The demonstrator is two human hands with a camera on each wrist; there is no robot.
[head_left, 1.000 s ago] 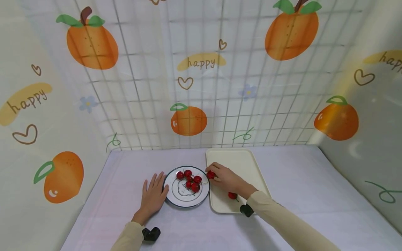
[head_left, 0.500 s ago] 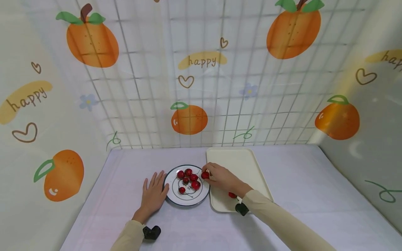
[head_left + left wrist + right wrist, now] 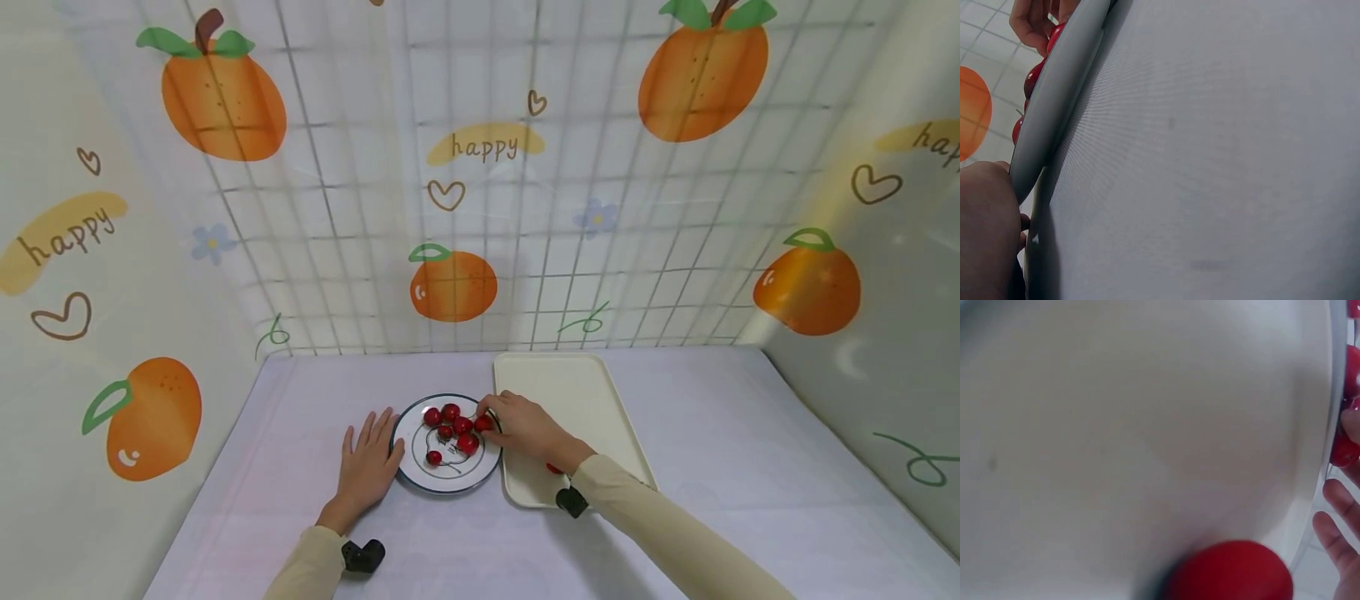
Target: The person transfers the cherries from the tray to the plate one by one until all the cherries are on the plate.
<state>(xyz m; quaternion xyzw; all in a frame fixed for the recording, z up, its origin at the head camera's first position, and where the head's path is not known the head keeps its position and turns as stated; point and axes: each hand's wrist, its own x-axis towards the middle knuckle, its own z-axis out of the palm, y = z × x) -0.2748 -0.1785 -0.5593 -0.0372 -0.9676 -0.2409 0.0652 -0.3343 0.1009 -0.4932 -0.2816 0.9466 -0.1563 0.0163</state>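
Cherry in hand: A small, round, glossy red cherry is pinched between thumb and fingers of my right hand, just inside the two o'clock rim of a round white plate with a dark edge.
Handling: Light and firm, I judge; the smooth skin looks slippery and ready to roll. Whether it is real fruit that could bruise, I cannot tell.
Best hold: Gently round its sides at the widest part; I cannot make out its stem clearly.
Left hand: My left hand lies at the plate's nine o'clock, fingers straight and spread, thumb at the rim.
Neighbours: Six more red cherries rest on the plate, the nearest crowding my fingertips from nine o'clock.
Tray: At the plate's three o'clock, a shallow cream rectangular tray holds a loose red cherry toward its seven o'clock, partly hidden beneath my forearm.
Bench: The pale cloth-covered bench carries both.
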